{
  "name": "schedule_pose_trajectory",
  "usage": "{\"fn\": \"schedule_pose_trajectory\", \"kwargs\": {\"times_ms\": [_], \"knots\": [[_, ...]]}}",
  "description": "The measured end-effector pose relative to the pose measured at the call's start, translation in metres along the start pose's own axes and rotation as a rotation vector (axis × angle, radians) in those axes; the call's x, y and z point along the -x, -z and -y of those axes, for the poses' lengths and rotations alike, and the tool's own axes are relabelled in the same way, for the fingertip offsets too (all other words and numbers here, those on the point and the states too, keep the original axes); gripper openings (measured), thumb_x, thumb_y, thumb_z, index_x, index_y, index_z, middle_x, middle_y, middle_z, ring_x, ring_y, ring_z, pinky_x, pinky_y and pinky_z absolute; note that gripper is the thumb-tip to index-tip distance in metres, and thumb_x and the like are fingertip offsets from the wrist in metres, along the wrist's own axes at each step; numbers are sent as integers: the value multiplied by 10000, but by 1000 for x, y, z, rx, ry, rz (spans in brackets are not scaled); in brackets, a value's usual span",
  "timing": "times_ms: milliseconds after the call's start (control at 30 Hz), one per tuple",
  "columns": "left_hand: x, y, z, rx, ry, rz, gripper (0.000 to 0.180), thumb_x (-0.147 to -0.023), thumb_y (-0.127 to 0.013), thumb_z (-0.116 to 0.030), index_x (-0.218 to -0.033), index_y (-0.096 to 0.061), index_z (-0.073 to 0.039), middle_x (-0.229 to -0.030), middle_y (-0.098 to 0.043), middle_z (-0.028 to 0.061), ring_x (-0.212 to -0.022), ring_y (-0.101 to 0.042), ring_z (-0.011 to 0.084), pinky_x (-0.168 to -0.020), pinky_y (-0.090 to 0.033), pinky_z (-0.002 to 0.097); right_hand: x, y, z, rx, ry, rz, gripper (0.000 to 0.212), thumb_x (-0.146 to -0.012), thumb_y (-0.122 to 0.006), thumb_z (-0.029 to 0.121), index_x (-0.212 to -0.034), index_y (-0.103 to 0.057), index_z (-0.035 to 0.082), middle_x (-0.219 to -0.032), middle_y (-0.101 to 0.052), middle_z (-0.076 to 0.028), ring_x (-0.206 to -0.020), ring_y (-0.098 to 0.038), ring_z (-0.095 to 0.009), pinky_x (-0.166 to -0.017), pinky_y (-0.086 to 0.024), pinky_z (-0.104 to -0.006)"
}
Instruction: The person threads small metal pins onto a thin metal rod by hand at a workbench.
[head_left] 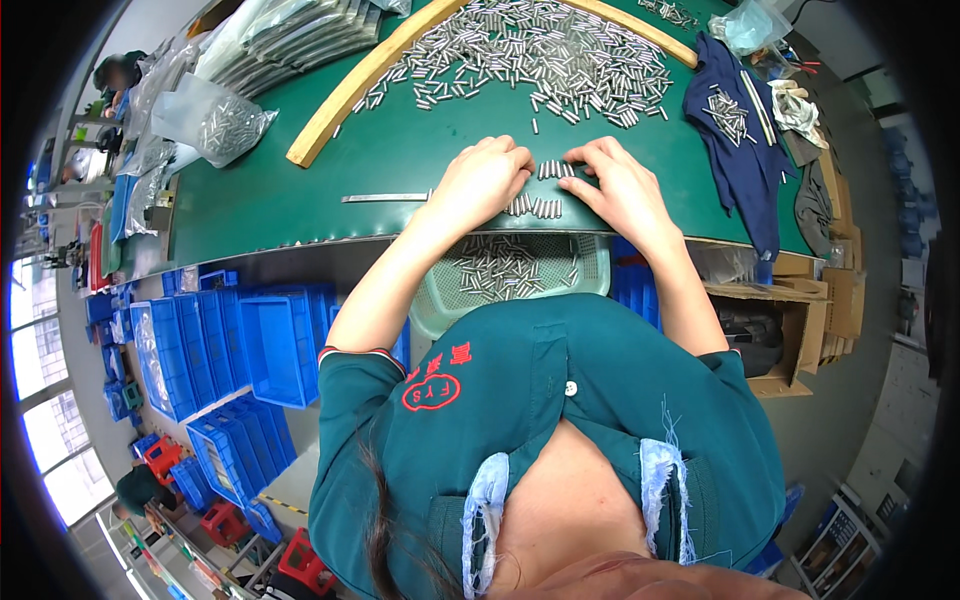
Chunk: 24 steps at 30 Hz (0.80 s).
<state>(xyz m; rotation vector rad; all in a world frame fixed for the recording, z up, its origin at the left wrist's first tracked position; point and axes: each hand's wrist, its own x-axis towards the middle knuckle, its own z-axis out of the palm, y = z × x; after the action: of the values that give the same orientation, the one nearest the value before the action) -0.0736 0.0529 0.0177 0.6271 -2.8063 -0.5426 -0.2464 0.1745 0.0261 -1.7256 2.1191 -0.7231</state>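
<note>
Short silvery metal pins lie side by side in a small row (555,170) on the green table, between my two hands. At the row's left end is my left hand (482,182), its fingers curled together; what they hold, if anything, is hidden. My right hand (622,190) has thumb and forefinger apart around the row's right end. Nearer the table edge lies a second row of pins (545,208), partly behind my left hand. A flat metal strip (385,198) extends left from under that hand. Below the edge, a light green basket (432,305) holds many loose pins.
A large pile of pins (540,55) lies at the back between wooden bars (350,100). To the left is a clear bag of pins (225,130); to the right, a navy cloth (735,170) carries more. Blue bins (285,345) stand below left, cardboard boxes (800,340) below right.
</note>
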Motion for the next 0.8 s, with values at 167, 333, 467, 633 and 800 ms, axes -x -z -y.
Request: {"fn": "schedule_pose_trajectory", "kwargs": {"times_ms": [167, 333, 467, 633, 800], "knots": [[1, -2, -1, 1, 4, -11, 108, -833, -588, -132, -909, -640, -76, -861, -583, 92, -876, -583, 283, -786, -478, 389, -11, -15, 6, 103, 135, -26, 316, -792, -686, 363, -1031, -655, 159, -968, -571, -45, -948, -596, -226, -800, -501, -367], [2, -3, -1, -4, 3, -2, 123, -839, -580, -137, -928, -644, -81, -870, -586, 90, -887, -583, 281, -791, -473, 402, -15, -21, 1, 162, 222, -63, 255, -800, -673, 365, -970, -668, 176, -940, -571, -21, -914, -587, -206, -767, -504, -355], [10, 3, -4, -8, -5, -45, 147, -845, -590, -180, -945, -654, -93, -894, -592, 76, -912, -584, 258, -803, -467, 395, -4, -6, -8, 145, 211, -19, 220, -811, -664, 348, -945, -669, 175, -924, -567, -9, -905, -579, -205, -772, -494, -348], [30, 16, -14, 64, 9, -131, 144, -866, -581, -126, -987, -649, -88, -904, -590, 58, -902, -571, 252, -795, -449, 360, 24, 10, -13, 93, 173, 48, 231, -807, -674, 323, -978, -672, 167, -921, -571, -11, -908, -576, -199, -773, -482, -344], [46, 20, -27, 273, 9, -97, 150, -876, -579, -100, -1002, -649, -60, -912, -603, 77, -874, -592, 246, -767, -474, 336, 31, 11, -5, -19, 123, 64, 297, -808, -683, 313, -1062, -646, 164, -937, -584, -23, -833, -607, -211, -735, -492, -345]]}}
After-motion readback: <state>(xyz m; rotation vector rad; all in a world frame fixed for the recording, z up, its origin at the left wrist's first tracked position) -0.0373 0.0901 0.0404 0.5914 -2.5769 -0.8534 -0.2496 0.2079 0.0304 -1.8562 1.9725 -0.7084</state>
